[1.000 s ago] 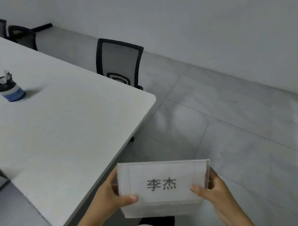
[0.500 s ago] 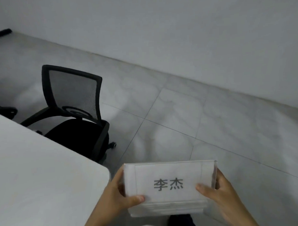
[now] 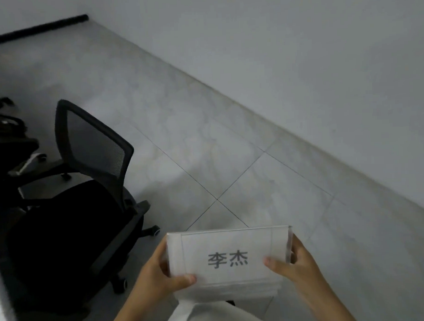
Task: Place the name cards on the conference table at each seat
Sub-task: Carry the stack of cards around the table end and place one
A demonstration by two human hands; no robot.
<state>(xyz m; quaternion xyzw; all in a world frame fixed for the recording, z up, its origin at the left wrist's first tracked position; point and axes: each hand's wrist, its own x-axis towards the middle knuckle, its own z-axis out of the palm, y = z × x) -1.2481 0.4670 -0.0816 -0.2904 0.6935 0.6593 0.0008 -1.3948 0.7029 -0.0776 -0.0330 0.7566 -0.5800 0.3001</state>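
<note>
Both hands (image 3: pixel 159 275) (image 3: pixel 298 265) grip name cards (image 3: pixel 230 258); chair (image 3: pixel 91 188) left.

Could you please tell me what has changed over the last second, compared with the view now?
The view swung right: the white table and pen cup left the picture, and the black chair now sits at left. Unchanged: the left hand and right hand grip the stack of name cards.

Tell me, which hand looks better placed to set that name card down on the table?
Probably the left hand. Both hands grip the stack of name cards, but the table edge and black chair lie on the left side; the right hand is nearer the wall.
</note>
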